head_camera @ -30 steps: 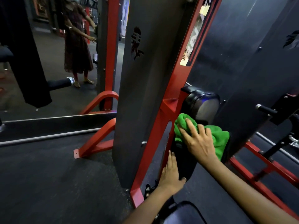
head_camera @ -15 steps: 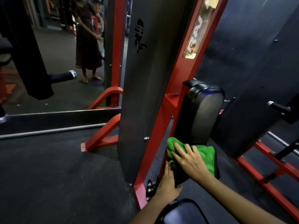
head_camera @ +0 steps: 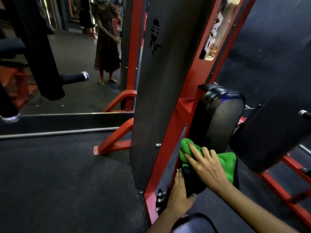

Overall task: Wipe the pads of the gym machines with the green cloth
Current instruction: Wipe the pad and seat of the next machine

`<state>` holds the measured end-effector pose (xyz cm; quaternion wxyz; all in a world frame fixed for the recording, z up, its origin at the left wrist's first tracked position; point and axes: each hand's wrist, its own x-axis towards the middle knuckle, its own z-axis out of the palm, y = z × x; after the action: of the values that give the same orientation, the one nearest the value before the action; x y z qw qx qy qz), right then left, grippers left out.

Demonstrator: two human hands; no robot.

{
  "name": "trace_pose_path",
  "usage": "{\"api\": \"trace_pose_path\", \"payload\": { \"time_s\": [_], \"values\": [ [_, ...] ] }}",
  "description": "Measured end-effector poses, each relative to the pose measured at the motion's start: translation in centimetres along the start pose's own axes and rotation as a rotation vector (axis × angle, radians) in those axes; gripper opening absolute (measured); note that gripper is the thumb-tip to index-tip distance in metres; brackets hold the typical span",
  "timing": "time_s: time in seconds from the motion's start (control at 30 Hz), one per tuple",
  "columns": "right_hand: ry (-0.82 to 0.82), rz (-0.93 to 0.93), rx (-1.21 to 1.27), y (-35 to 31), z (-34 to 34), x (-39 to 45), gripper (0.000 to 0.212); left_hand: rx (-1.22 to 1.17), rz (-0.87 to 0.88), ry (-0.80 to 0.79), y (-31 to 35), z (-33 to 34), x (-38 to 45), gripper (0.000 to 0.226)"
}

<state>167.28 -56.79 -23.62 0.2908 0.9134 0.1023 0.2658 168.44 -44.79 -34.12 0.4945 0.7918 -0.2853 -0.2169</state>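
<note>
With our right hand (head_camera: pixel 208 167) flat and fingers spread, we press the green cloth (head_camera: pixel 225 163) on the lower end of the upright black pad (head_camera: pixel 217 120), whose long axis rises above it, while our left hand (head_camera: pixel 179 192) grips the bottom edge.
</note>
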Motion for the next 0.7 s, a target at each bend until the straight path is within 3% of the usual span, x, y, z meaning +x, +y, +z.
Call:
{"api": "trace_pose_path", "payload": {
  "time_s": [0.1, 0.23, 0.47, 0.57, 0.63, 0.7],
  "values": [
    [0.091, 0.055, -0.011, 2.1, -2.0, 2.5, 0.032, -0.017, 0.09, 0.15, 3.9, -2.1, 1.9, 0.097],
    [0.18, 0.189, -0.035, 5.9, -4.9, 6.1, 0.039, -0.101, 0.193, 0.224, 9.9, -5.2, 3.7, 0.088],
    [0.085, 0.542, 0.217, 10.5, -8.6, 10.6, 0.044, 0.024, 0.454, 0.338, 16.4, -10.3, 6.1, 0.087],
    [-0.003, 0.757, 0.485, 14.1, -8.9, 10.6, 0.04, 0.194, 0.604, 0.363, 18.7, -11.5, 6.5, 0.092],
    [-0.006, 0.893, 0.65, 15.8, -8.5, 10.3, 0.04, 0.348, 0.598, 0.373, 19.7, -12.2, 6.8, 0.097],
    [0.011, 0.922, 0.662, 15.8, -8.5, 9.9, 0.041, 0.49, 0.579, 0.353, 20.9, -12.6, 7.1, 0.1]
  ]
}}
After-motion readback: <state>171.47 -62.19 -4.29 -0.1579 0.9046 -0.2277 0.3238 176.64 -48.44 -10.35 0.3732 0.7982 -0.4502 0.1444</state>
